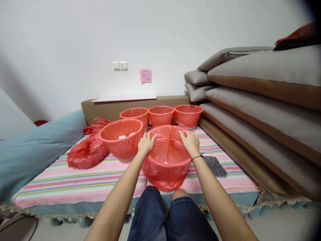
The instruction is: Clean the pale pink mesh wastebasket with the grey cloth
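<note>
A red basket (168, 162) sits right in front of my knees, with a thin red plastic bag (170, 182) around its outside and across its top. The film is gathered into a knot-like bunch near the far middle of the opening. On the basket's left rim is my left hand (146, 144), its fingers curled on the film. My right hand (190, 142) grips the film at the right rim, thumb and forefinger close together. Just left stands an uncovered red basket (121, 142) with some white pieces inside.
Three more red baskets (162, 115) line the back. Crumpled red plastic bags (87, 152) lie left on the striped cloth (82, 182). A grey cloth piece (215, 166) is by my right wrist. Stacked grey cushions (260, 97) rise on the right; a blue cushion (42, 147) borders the left.
</note>
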A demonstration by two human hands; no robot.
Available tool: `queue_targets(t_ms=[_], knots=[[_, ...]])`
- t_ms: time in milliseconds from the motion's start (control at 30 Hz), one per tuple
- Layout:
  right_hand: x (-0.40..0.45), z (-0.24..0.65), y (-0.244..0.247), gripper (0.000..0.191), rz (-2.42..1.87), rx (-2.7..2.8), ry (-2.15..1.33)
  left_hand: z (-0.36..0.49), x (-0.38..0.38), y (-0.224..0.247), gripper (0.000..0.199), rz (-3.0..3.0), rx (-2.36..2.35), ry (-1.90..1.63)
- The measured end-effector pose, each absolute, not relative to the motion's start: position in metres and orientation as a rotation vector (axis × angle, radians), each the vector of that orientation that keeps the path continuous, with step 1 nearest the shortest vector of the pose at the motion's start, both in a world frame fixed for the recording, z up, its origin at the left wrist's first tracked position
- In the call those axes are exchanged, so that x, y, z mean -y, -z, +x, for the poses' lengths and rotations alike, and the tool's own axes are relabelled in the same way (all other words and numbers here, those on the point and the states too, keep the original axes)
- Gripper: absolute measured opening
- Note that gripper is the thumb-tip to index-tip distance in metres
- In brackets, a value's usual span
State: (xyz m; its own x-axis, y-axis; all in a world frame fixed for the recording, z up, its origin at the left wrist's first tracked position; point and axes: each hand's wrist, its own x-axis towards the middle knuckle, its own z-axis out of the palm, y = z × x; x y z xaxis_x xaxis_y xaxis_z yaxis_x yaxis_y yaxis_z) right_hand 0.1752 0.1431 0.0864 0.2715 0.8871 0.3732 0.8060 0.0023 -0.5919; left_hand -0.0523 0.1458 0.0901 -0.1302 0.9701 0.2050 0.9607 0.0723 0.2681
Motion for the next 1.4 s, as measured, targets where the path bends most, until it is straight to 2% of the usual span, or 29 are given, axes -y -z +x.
queue_targets(t_ms=[200,267,400,500,700,900,1400], knots=[[-0.147,0.172,-0.079,0.058,-1.642,1.626,-0.027,-0.053,-0.153,-0.088,0.065,2.040,-2.289,-0.537],[-0.151,0.172,-0.076,0.050,-1.533,1.697,0.026,-0.053,-0.155,-0.087,0.064,2.042,-2.295,-0.534],[-0.160,0.174,-0.073,0.020,-1.220,1.987,0.000,-0.052,-0.156,-0.086,0.064,2.036,-2.318,-0.527],[-0.165,0.174,-0.072,0.010,-1.130,2.081,-0.087,-0.050,-0.154,-0.086,0.064,2.039,-2.323,-0.529],[-0.168,0.173,-0.072,0.007,-1.105,2.131,-0.161,-0.050,-0.154,-0.089,0.063,2.045,-2.316,-0.527],[-0.166,0.172,-0.073,0.014,-1.110,2.162,-0.185,-0.050,-0.155,-0.088,0.060,2.053,-2.308,-0.540],[-0.163,0.173,-0.076,0.009,-1.277,2.194,-0.110,-0.045,-0.149,-0.094,0.058,2.079,-2.300,-0.508]])
